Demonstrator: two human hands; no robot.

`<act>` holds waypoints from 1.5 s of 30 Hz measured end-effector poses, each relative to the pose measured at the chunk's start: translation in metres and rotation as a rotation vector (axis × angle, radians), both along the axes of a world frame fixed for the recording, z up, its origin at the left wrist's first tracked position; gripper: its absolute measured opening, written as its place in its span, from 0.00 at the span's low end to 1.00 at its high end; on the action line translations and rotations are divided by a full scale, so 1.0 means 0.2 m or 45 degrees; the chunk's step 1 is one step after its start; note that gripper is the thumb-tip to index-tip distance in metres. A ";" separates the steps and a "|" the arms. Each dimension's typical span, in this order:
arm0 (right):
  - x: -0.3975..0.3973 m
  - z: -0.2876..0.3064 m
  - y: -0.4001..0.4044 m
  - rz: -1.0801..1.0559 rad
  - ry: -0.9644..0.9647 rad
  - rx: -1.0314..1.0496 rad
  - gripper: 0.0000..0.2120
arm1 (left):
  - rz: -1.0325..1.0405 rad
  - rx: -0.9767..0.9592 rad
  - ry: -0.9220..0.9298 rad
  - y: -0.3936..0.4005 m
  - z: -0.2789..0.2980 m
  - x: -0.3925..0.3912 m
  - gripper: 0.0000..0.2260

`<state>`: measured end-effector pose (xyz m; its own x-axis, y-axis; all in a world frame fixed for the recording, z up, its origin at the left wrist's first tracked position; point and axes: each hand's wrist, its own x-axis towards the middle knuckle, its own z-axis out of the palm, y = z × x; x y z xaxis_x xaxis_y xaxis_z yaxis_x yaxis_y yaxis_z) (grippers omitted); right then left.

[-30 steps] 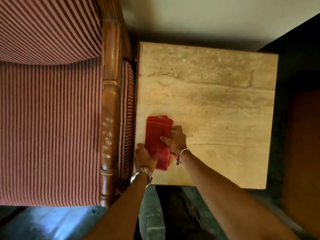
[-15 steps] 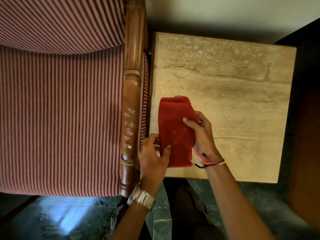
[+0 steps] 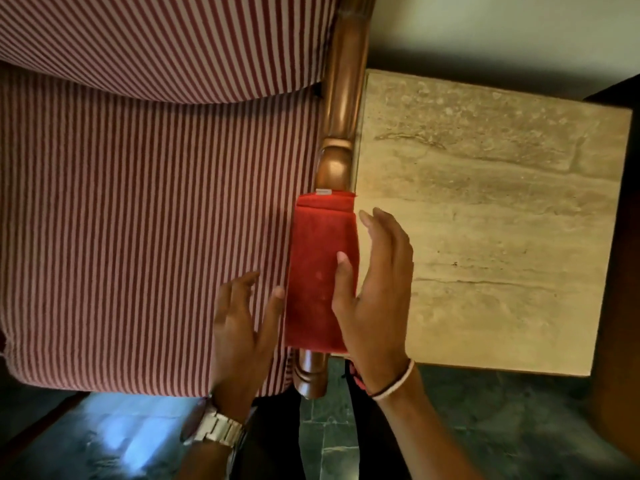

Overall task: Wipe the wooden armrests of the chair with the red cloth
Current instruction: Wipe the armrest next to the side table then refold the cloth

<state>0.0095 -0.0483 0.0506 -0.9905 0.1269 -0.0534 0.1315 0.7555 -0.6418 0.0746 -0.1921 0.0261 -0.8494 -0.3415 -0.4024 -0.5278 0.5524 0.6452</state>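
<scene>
The folded red cloth point(image 3: 320, 268) lies draped over the chair's wooden armrest point(image 3: 341, 109), covering its front half; polished wood shows above the cloth and below it at the armrest's tip. My right hand point(image 3: 375, 292) rests against the cloth's right side with the thumb pressed on top and the fingers stretched out flat. My left hand point(image 3: 242, 320) hovers beside the cloth's left edge over the striped seat, fingers spread, thumb tip close to the cloth.
The red-and-white striped seat cushion point(image 3: 145, 220) fills the left. A beige stone-topped side table point(image 3: 491, 209) stands tight against the armrest's right side. Dark green floor tiles point(image 3: 485, 417) lie below, and dark furniture point(image 3: 623, 237) borders the right edge.
Both hands lifted the cloth off the side table and carried it left onto the armrest. The left hand has let go and opened; my view shifted left.
</scene>
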 end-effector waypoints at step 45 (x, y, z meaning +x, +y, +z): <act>-0.51 -0.32 -0.26 0.101 0.105 0.418 0.32 | -0.859 -0.903 0.384 -0.41 -0.91 -0.28 0.30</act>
